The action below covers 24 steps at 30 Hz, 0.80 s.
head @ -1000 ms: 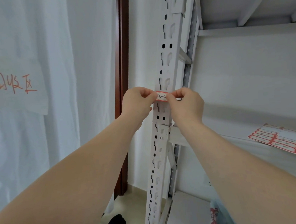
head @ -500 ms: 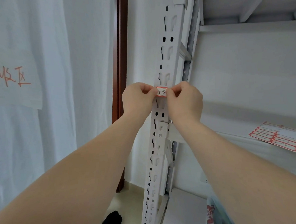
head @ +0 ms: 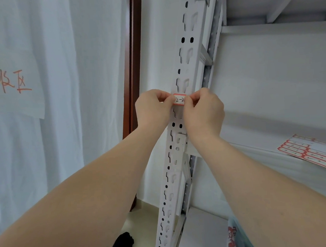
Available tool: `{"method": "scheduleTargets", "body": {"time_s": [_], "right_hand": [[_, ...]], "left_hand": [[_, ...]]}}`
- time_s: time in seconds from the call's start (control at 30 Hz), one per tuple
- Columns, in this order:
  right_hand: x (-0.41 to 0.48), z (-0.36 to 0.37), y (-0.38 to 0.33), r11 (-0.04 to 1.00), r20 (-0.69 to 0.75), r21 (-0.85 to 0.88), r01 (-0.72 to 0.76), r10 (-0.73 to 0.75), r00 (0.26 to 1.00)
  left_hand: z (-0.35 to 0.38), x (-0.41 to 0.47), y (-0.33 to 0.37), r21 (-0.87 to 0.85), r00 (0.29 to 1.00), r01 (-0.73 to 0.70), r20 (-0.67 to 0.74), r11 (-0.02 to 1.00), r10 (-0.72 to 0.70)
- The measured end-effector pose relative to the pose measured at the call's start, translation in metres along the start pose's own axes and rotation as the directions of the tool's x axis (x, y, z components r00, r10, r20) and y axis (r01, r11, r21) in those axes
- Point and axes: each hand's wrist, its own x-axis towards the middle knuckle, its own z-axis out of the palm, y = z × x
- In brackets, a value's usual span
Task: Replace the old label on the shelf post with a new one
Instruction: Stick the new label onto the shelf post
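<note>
A white slotted shelf post [head: 189,51] runs up the middle of the view. A small white label with a red border [head: 179,99], handwritten "2-2", lies across the post's front face. My left hand [head: 153,108] pinches the label's left end with curled fingers. My right hand [head: 203,111] pinches its right end the same way. The label's two ends are hidden under my fingertips.
A sheet of red-bordered labels [head: 312,152] lies on the white shelf [head: 266,166] at the right. White curtains with a paper sign in red writing [head: 9,83] hang on the left. A dark wooden door frame [head: 134,67] stands behind the post. A black object [head: 122,244] lies on the floor.
Both hands stay on the label against the post. The view has shifted slightly; the right thumb has slid a little further over the label.
</note>
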Motion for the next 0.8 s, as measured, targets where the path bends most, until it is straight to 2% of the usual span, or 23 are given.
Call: {"method": "scheduleTargets", "body": {"time_s": [0.63,0.8], "right_hand": [[0.0,0.004,0.004,0.998,-0.039,0.002,0.066,-0.066,0.997],[0.002,0.0,0.016,0.982,-0.043,0.183,0.034,-0.026,0.999]], "left_hand": [[0.003,0.0,0.0,0.072,0.998,-0.046,-0.03,0.996,0.049],[0.001,0.002,-0.003,0.032,0.997,-0.049,-0.051,0.998,0.05]]}}
